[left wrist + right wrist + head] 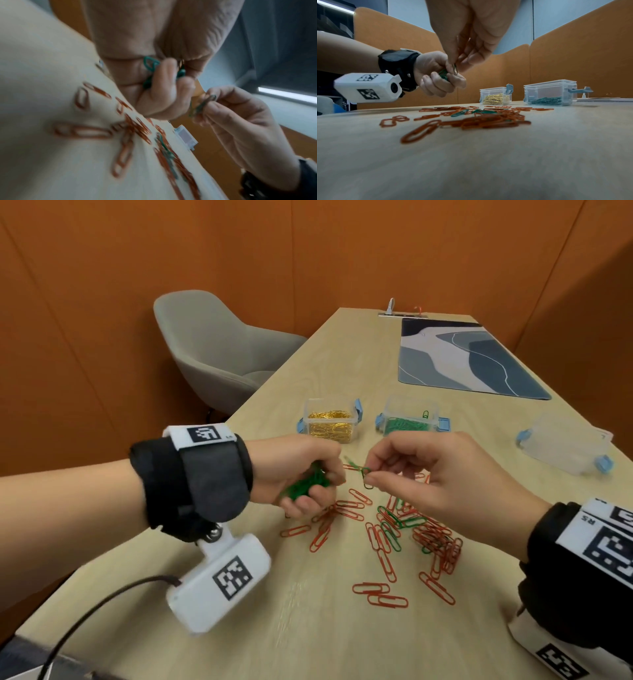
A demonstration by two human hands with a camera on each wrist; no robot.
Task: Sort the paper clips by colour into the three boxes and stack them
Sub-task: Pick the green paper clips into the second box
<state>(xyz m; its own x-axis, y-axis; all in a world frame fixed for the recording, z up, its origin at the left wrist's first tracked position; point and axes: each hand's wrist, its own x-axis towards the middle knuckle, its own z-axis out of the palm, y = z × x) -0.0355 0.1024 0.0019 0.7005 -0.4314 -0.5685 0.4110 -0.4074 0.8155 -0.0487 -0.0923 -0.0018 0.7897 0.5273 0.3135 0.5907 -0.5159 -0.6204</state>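
Nearest the front edge of the table [308,628], a few loose red paper clips [380,594] lay flat. Just beyond them, toward the middle, sat the main tangle of red clips [435,539] with several green clips [394,522] woven through it.

Above the far side of that tangle both hands were raised off the wood. The left hand [301,470] was curled into a fist around a bunch of green clips [305,484], some poking out between the fingers. The right hand [428,474] pinched a single green clip [366,474] between thumb and forefinger, its other fingers loosely bent, holding that clip just beside the left fist.

Farther back stood the box of gold clips [330,422] and, to its right, the box of green clips [409,419], both open. The third clear box [565,446] stood near the table's right edge and looked empty, so red seemed unsorted.

The risks, as I judged them: the left fist looked full, and pushing another clip in could spill the bunch back into the red tangle. Clips hook together easily, so a red one could ride along unnoticed into the green box. The green clips left in the tangle lay partly under red ones and could drag neighbours toward the edge when pulled.
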